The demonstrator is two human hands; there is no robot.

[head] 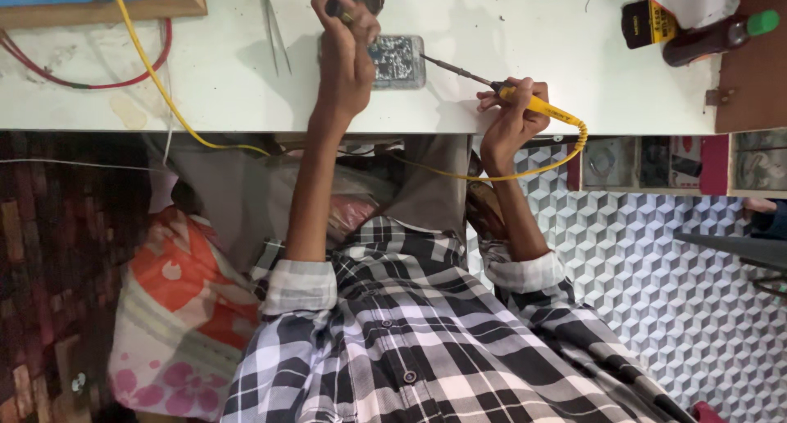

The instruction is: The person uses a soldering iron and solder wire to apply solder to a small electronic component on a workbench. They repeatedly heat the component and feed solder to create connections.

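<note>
Currently soldering: right hand (510,115) fingers wrapped around yellow soldering iron (537,106), tip at the circuit board (396,61) on white bench (229,79). Left hand (346,50) fingers closed on a dark-tipped tool (338,10), resting at the board's left edge. Next probably needs the tip steady on the joint.

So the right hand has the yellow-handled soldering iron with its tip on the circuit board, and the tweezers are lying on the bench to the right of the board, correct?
Not quite. In the head view the tweezers lie to the left of the circuit board, beyond the left hand. The rest stands: the right hand holds the yellow-handled soldering iron with its tip at the board.
</note>
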